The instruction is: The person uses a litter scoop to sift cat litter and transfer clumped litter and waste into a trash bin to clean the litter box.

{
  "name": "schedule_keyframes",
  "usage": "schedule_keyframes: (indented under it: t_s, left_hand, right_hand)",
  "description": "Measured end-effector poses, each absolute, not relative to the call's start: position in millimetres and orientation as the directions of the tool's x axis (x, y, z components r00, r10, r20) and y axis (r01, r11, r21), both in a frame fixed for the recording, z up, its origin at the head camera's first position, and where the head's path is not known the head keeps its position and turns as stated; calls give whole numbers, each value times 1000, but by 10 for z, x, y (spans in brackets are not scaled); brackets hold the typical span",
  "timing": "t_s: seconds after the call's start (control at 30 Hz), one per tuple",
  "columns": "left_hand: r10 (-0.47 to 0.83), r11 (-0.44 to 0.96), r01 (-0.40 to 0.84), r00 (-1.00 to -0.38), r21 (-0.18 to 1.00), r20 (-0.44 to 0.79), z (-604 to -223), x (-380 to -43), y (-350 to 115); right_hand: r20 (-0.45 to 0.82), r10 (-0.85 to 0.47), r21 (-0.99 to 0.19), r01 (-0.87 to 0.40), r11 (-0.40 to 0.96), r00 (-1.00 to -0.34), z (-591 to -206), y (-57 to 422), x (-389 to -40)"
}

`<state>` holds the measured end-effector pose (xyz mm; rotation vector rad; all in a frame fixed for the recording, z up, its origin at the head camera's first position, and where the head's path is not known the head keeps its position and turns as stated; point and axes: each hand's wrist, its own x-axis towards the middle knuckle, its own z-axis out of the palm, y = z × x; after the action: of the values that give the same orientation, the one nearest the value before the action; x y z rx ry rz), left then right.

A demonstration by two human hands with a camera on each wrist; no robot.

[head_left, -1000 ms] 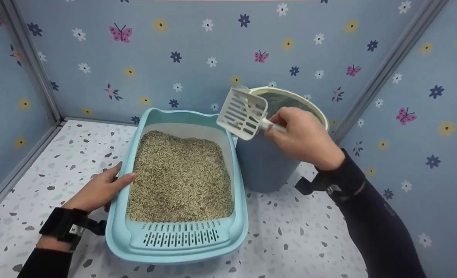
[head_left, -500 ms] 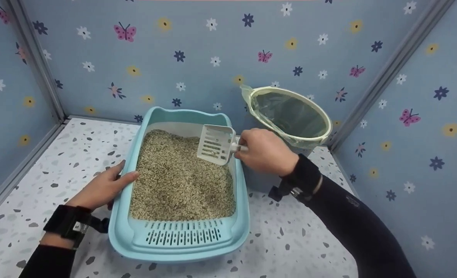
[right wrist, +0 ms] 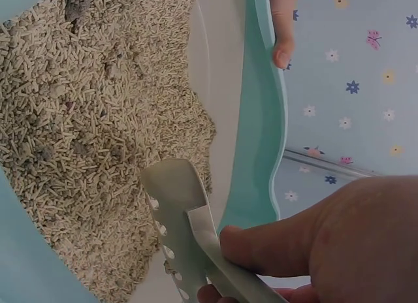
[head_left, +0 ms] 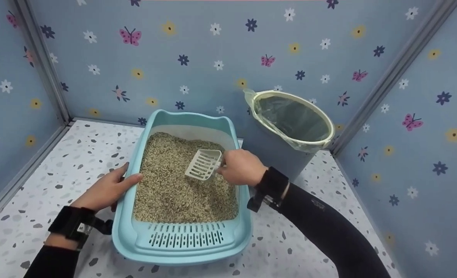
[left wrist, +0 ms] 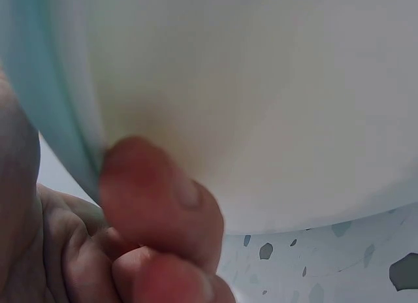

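My right hand grips the handle of a pale slotted litter scoop, held over the right part of a light-blue litter box. In the right wrist view, the thumb lies along the handle of the scoop above the litter pellets. Tan litter fills the tray unevenly, with some darker patches. On the box's left rim, my left hand holds on, thumb over the top. The left wrist view shows its fingers curled under against the box's outer wall.
A grey-blue bin with a cream rim and a translucent liner bag stands just right of the box. Flower-patterned wall panels enclose the back and sides. The floor is white and speckled.
My right hand has carried the scoop from beside the bin's mouth leftward and down over the litter. My left hand keeps its hold on the rim. The view has shifted slightly.
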<state>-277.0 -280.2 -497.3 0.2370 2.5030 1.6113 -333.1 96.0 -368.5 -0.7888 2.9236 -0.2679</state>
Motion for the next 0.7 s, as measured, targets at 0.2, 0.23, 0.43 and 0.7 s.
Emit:
schedule_keyframes:
  t_s: [0.2, 0.23, 0.43, 0.7]
  left_hand:
    - [213, 410, 60, -976, 910, -32, -4995, -2780, -2805]
    - [212, 412, 60, -977, 909, -31, -4992, -2783, -2806]
    - [205, 427, 49, -978, 903, -44, -4997, -2785, -2808]
    - [213, 407, 53, -976, 912, -39, -4984, -2777, -2802]
  right_hand:
    - [-74, -508, -265, -474, 840, -858, -3803, 885, -3396]
    - [-75, -510, -276, -474, 836, -857, -3824, 865, -3402]
    - [-51, -510, -331, -467, 820, -859, -3969, 674, -3432]
    - [-59, -501, -319, -460, 829, -863, -4160, 465, -3476]
